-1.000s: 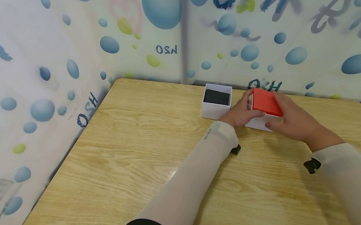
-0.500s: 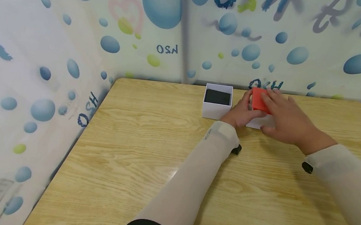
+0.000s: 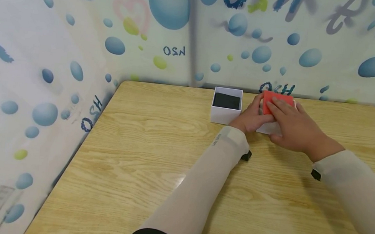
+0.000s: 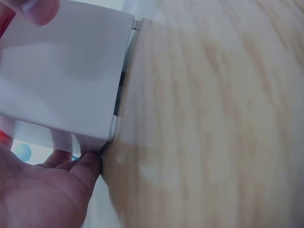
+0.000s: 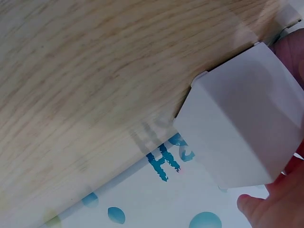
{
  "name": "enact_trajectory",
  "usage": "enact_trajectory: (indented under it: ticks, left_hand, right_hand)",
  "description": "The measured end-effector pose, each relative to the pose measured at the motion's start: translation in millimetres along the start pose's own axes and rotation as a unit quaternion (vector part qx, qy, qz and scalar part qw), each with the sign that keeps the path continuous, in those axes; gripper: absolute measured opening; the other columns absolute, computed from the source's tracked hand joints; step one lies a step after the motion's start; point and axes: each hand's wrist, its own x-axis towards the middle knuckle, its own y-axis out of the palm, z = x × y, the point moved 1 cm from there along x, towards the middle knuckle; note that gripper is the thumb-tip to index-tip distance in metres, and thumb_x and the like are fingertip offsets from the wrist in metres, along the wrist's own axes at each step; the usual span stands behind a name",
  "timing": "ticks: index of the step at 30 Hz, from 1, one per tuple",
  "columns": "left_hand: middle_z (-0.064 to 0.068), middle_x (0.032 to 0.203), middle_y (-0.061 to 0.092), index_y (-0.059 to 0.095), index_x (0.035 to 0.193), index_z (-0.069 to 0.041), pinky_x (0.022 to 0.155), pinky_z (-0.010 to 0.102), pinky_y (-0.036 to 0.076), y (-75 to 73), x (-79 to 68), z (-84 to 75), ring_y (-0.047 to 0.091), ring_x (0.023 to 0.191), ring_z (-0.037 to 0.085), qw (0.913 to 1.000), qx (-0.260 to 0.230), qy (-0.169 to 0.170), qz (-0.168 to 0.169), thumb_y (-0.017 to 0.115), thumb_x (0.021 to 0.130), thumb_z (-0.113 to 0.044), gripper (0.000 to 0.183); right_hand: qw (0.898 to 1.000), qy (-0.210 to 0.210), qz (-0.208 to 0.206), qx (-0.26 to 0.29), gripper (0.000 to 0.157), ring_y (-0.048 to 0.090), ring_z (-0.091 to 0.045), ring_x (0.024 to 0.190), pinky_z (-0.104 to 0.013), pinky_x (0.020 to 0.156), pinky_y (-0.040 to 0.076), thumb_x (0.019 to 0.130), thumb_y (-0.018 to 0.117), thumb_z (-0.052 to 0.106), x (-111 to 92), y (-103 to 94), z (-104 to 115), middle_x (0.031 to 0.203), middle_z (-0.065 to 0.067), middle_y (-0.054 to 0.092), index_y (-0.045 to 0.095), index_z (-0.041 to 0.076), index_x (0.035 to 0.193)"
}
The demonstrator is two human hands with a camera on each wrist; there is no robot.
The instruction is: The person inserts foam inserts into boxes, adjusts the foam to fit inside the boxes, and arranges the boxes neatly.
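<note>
At the back of the table a white box [image 3: 268, 129] stands with a flat red piece [image 3: 276, 96] on its top. My left hand [image 3: 250, 117] holds the box at its left, the thumb across the front and the fingers round the side. In the left wrist view, fingertips of that hand meet a lower edge of the white box [image 4: 61, 71], which has small feet. My right hand [image 3: 297, 125] lies over the red piece with its fingers extended, covering much of it. The right wrist view shows the box's plain white sides [image 5: 228, 118].
Just left of my left hand is an open white box [image 3: 221, 115] holding a black block [image 3: 226, 101]. The wooden table [image 3: 128, 152] ends at a patterned wall sheet [image 3: 210, 34] behind both boxes.
My right hand has left its grip at the box's right side and moved left onto the red top, its fingers sliding farther across. My left hand has stayed in place.
</note>
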Motion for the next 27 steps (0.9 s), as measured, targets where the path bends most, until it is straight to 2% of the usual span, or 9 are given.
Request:
enact_trajectory:
  ticks: [15, 27]
  left_hand:
    - [-0.009, 0.168, 0.036, 0.02, 0.164, -0.045, 0.124, 0.044, 0.035, 1.0, -0.9, -0.7, 0.039, 0.15, 0.016, 0.9994, 0.031, -0.015, -0.009, 0.073, 0.094, -0.043, 0.089]
    - [-0.008, 0.168, 0.036, 0.019, 0.166, -0.043, 0.123, 0.043, 0.037, 1.4, -0.8, -1.5, 0.04, 0.148, 0.016, 0.9995, 0.023, -0.017, -0.01, 0.075, 0.094, -0.04, 0.091]
  right_hand:
    - [0.999, 0.028, 0.017, -0.002, 0.094, 0.026, -0.051, 0.154, -0.074, 0.122, 0.013, 0.089, 0.077, 0.029, -0.5, 2.6, 0.2, 0.168, -0.028, 0.028, 0.029, -0.002, 0.163]
    - [0.999, 0.044, 0.02, -0.016, 0.087, 0.03, -0.052, 0.151, -0.075, 0.121, 0.017, 0.088, 0.076, 0.028, -0.5, -2.0, 0.7, 0.163, -0.032, 0.034, 0.037, -0.007, 0.158]
